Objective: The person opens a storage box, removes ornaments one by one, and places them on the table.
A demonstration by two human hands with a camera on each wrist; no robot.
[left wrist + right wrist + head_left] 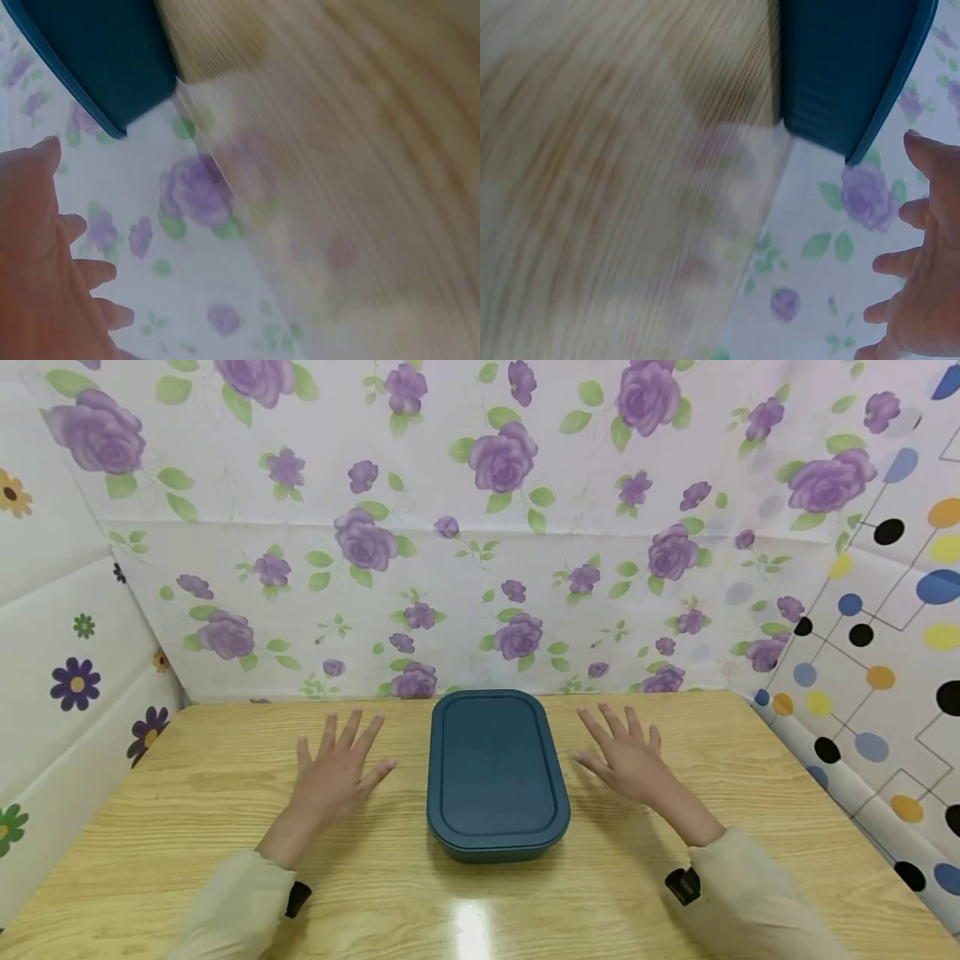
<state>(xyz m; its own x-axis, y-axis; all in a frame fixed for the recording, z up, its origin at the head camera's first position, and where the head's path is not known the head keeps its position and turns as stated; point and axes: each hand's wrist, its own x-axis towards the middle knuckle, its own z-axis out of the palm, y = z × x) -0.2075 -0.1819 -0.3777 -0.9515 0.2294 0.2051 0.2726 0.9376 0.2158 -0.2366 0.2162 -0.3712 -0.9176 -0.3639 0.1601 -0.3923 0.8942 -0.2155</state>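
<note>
Left grip (335,770), right grip (627,758): fingers spread.

A makeshift recording booth: a wooden table (225,827) is walled in by floral-patterned sheets (480,527).

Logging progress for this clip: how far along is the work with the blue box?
Nothing looks done: the blue box sits shut on the table, lid on. Left hand and right hand flank it with fingers spread, neither touching. Gripping and handling the box is all left.

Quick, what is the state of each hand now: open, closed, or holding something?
Left hand: open, fingers spread, holding nothing, left of the teal box.
Right hand: open, fingers spread, holding nothing.
</note>
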